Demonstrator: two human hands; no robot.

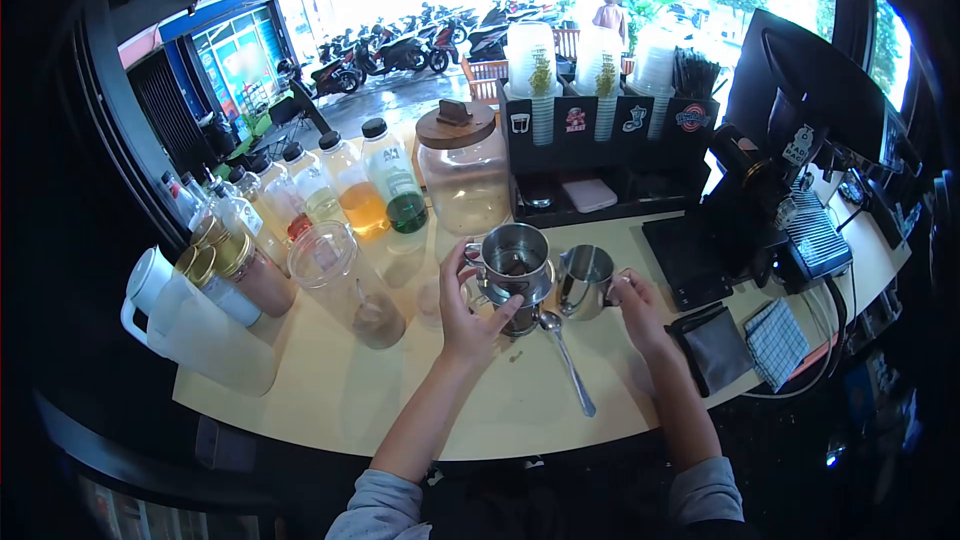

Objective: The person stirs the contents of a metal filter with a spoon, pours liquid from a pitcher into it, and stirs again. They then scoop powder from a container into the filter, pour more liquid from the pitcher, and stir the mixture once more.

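My left hand (472,315) is closed round the side of a metal coffee drip filter (516,252), which sits over a small vessel (521,318) on the counter. Something dark shows at the bottom of the filter. To its right, my right hand (637,306) grips the handle of a steel milk pitcher (585,281), which appears upright on the counter. A metal spoon (570,365) lies below them, its bowl near the filter's base. Left of my left hand stands a tall clear plastic pitcher (345,285) with brownish contents at its base.
Several syrup bottles (393,180), jars with gold lids (250,265) and a white-lidded jug (205,335) line the left. A wooden-lidded glass jar (466,175) and a black cup holder (610,130) stand behind. At right are a black machine (745,210), cloths (776,343) and a monitor (810,90).
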